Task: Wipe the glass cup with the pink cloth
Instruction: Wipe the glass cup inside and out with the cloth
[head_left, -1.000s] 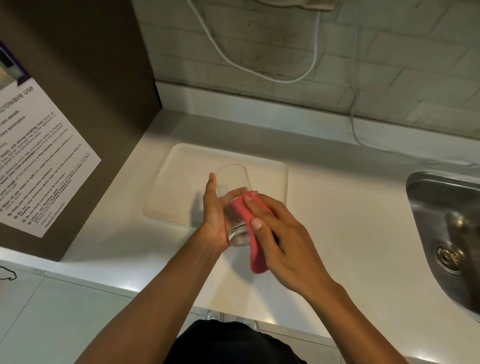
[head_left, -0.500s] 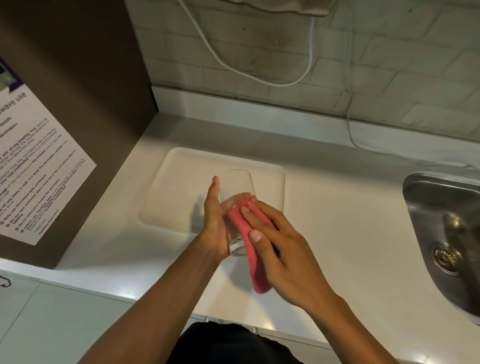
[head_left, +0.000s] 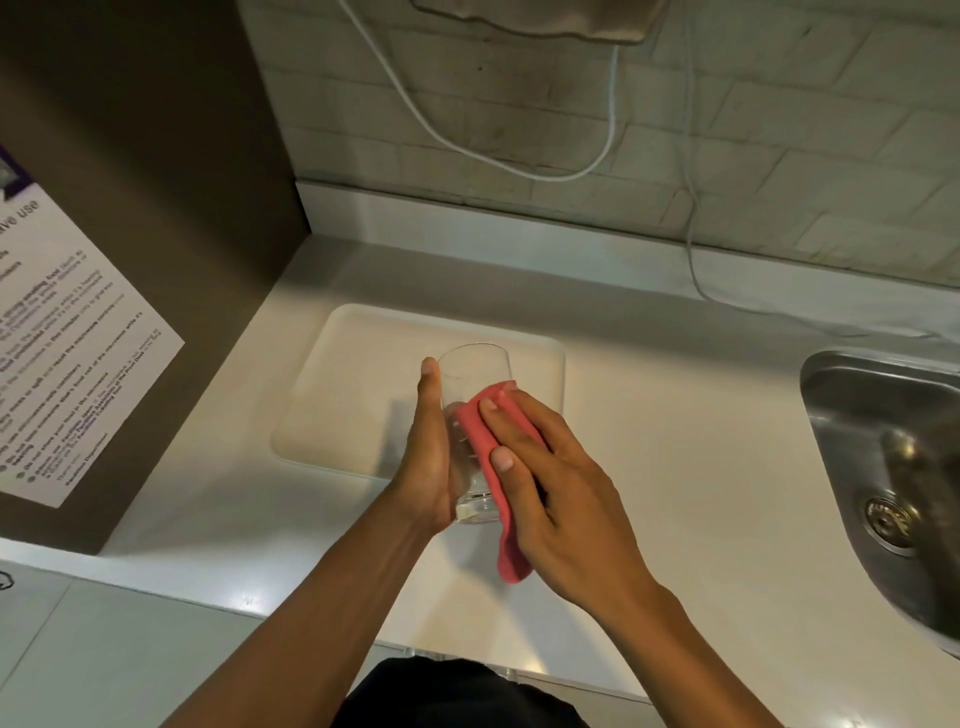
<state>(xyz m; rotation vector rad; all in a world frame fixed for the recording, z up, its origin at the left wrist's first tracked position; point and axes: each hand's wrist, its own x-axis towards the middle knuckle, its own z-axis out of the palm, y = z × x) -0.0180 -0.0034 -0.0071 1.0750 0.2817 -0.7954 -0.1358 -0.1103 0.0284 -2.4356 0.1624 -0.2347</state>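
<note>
Clear glass cup (head_left: 475, 384) is held tilted at frame centre above the white tray (head_left: 332, 395), clasped by the left hand (head_left: 428, 457). Pink cloth (head_left: 488, 447) is pressed on its side under the flat right hand (head_left: 550, 483). Firm, even pressure is advised while the cup is turned.

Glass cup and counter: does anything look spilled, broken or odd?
Nothing stands out. The glass cup looks whole, held in the left hand while the right hand presses the pink cloth against it. The counter shows no spill.
</note>
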